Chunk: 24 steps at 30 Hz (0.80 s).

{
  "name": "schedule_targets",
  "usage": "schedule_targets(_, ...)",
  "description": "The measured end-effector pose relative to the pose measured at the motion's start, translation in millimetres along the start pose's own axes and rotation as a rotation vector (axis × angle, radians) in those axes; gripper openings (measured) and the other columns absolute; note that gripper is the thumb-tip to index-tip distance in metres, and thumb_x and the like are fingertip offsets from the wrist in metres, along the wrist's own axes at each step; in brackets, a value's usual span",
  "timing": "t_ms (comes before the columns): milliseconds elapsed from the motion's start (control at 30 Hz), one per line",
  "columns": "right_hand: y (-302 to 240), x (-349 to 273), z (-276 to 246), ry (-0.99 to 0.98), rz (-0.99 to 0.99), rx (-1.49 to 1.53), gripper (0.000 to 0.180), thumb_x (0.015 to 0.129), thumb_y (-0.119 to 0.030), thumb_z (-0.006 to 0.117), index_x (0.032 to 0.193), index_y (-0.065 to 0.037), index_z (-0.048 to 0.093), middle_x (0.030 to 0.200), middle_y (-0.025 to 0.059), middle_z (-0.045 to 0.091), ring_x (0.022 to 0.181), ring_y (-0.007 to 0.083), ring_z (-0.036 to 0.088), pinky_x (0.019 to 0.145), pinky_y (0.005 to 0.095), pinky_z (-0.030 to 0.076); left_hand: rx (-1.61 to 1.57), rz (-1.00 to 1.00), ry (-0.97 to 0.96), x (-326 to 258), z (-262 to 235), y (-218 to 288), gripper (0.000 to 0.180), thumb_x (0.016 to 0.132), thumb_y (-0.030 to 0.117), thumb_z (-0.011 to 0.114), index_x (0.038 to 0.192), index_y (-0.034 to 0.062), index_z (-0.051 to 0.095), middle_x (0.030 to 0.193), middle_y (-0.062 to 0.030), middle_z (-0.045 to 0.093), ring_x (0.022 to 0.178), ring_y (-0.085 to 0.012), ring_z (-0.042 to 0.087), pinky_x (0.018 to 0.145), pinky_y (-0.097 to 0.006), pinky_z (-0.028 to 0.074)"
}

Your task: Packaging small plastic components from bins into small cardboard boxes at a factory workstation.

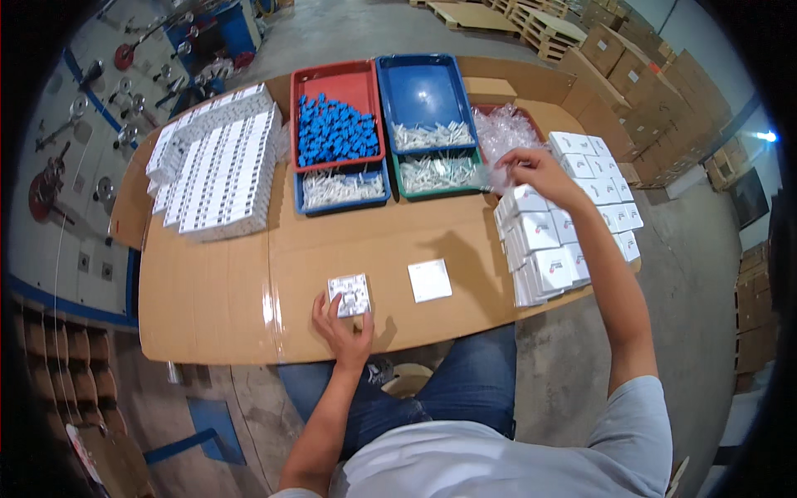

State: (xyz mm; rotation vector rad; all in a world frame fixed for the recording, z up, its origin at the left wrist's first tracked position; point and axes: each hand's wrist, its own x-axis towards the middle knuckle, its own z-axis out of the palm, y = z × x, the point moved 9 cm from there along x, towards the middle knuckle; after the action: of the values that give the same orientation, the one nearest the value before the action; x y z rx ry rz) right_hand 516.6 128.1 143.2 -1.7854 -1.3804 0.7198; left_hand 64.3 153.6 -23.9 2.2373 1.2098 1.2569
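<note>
Your left hand (340, 329)'s gripping the module (352, 292) on the table (224, 299) and your right hand (531, 171)'s pinching a clear bag (499, 178), so I'd tug gently and peel off just 1.

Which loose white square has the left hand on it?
The left square: the left hand's fingers touch it, and its face looks uneven. The right square is plain-faced and untouched.
</note>
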Motion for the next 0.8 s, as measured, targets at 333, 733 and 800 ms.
schedule_targets(333, -15, -119, 239, -0.238, 0.163, 0.57, 0.043, 0.098, -0.001, 0.066, 0.14, -0.002, 0.059, 0.101, 0.0035, 0.068, 0.088, 0.0113, 0.068, 0.081, 0.0252, 0.055, -0.847, -0.672, -0.268, -12, 42, 63, 0.021, 0.104, 0.02, 0.066, 0.103, -0.0009, 0.066, 0.077, -0.0016, 0.061, 0.067, -0.0087, 0.05, 0.062, -0.028, 0.043)
schedule_targets(733, 2, -166, 295, -0.116, 0.473, 0.857, 0.014, 0.099, -0.012, 0.071, 0.108, 0.0, 0.071, 0.095, 0.007, 0.073, 0.083, 0.0157, 0.073, 0.078, 0.03, 0.063, -0.519, -0.602, 0.025, -27, -14, 21, 0.03, 0.1, 0.03, 0.073, 0.101, 0.0006, 0.069, 0.078, -0.0035, 0.058, 0.071, -0.0141, 0.053, 0.065, -0.032, 0.045)
schedule_targets(800, 2, -166, 297, -0.068, 0.477, 0.828, 0.012, 0.099, -0.011, 0.071, 0.106, -0.001, 0.072, 0.094, 0.0067, 0.073, 0.083, 0.0148, 0.072, 0.075, 0.029, 0.063, -0.422, -0.469, 0.12, -17, -41, 32, 0.028, 0.098, 0.029, 0.075, 0.102, 0.0018, 0.069, 0.081, -0.004, 0.058, 0.073, -0.0161, 0.053, 0.067, -0.033, 0.046)
